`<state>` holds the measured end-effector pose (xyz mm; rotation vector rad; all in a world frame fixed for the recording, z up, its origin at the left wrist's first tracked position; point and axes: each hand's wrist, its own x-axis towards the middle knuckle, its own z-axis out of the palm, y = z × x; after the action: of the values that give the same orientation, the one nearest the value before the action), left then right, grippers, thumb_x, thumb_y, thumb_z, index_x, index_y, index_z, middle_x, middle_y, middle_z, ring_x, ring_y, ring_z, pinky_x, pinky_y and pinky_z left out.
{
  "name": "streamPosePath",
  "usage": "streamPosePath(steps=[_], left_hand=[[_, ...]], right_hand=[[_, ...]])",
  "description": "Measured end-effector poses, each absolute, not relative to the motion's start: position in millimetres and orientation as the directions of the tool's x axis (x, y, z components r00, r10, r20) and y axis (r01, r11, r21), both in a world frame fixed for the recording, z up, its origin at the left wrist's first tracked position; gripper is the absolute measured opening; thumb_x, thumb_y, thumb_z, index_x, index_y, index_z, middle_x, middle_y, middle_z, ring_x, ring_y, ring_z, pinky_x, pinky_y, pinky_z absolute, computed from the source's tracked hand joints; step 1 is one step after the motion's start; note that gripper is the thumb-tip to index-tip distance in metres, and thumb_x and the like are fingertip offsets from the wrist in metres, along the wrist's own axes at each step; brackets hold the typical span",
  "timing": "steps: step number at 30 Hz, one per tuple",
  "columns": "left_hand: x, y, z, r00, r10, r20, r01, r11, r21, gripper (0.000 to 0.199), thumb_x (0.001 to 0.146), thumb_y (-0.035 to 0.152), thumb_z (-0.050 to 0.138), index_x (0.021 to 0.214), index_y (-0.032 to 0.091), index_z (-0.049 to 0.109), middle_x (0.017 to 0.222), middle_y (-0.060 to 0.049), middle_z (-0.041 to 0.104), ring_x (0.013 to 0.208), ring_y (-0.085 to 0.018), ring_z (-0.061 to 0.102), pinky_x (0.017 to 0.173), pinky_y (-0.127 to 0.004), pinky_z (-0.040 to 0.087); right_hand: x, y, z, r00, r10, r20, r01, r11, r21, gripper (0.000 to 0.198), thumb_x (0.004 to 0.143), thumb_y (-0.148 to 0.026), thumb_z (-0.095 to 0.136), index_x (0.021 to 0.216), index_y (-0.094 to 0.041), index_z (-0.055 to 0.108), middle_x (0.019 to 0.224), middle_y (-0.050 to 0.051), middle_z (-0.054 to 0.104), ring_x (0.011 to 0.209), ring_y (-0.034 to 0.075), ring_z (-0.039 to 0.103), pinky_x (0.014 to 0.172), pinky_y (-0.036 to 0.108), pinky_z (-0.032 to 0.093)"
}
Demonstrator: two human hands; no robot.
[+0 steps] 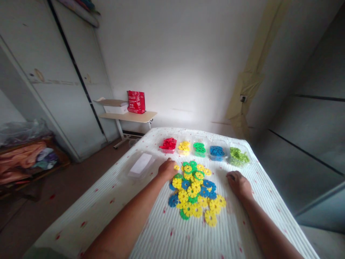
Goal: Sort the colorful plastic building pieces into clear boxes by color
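A: Resting both hands on the cloth, are you? Your left hand (167, 169) sits at the ten o'clock edge of the mixed pile of discs (194, 190), fingers curled together over a yellow piece, though I can't tell whether anything is actually pinched. Your right hand (238, 182) lies at three o'clock, just beside the pile, fingers folded down and together, holding nothing I can see.

B: And what's sorted so far?

A: Up at twelve o'clock, a row of clear tubs runs across the table (167, 233): red discs (168, 144), yellow discs (184, 146), dark green discs (199, 147), blue discs (217, 150), and light green discs (238, 155) at the far right. Each tub carries one colour only.

B: So how much is left?

A: I'd judge you're roughly midway. The loose pile in front of you is mostly yellow, with blue and green mixed in; I see no red there, so that colour looks finished. A clear lid (140, 164) lies flat at nine o'clock from your left hand, well apart from the tubs.
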<state>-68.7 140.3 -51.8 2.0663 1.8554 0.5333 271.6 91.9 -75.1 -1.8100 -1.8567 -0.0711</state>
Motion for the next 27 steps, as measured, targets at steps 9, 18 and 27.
streamPosePath(steps=[9, 18, 27], left_hand=[[-88, 128, -67, 0.029, 0.993, 0.112, 0.576, -0.108, 0.81, 0.02, 0.066, 0.029, 0.056, 0.082, 0.016, 0.054, 0.068, 0.002, 0.057, 0.063, -0.012, 0.053, 0.057, -0.021, 0.04], [-82, 62, -64, 0.249, 0.925, 0.286, 0.655, -0.378, 0.654, 0.026, 0.057, 0.017, 0.064, 0.083, 0.02, 0.057, 0.085, 0.0, 0.059, 0.082, -0.016, 0.053, 0.074, -0.025, 0.042], [-72, 65, -65, 0.265, 0.913, 0.311, 0.761, -0.396, 0.513, 0.037, 0.06, 0.011, 0.062, 0.095, 0.022, 0.057, 0.098, -0.002, 0.06, 0.097, -0.018, 0.051, 0.087, -0.029, 0.04]], right_hand=[[272, 92, -75, 0.058, 0.909, 0.413, 0.932, 0.098, -0.348, 0.024, 0.076, -0.027, 0.041, 0.075, -0.019, 0.063, 0.083, 0.004, 0.062, 0.071, 0.014, 0.057, 0.062, 0.023, 0.039], [271, 92, -76, 0.077, 0.912, 0.403, 0.938, 0.07, -0.339, 0.022, 0.077, -0.025, 0.042, 0.076, -0.019, 0.064, 0.081, 0.003, 0.062, 0.07, 0.014, 0.055, 0.061, 0.023, 0.037], [270, 91, -76, 0.078, 0.918, 0.388, 0.941, 0.061, -0.333, 0.022, 0.078, -0.026, 0.042, 0.077, -0.018, 0.063, 0.084, 0.004, 0.062, 0.072, 0.014, 0.057, 0.061, 0.022, 0.038]])
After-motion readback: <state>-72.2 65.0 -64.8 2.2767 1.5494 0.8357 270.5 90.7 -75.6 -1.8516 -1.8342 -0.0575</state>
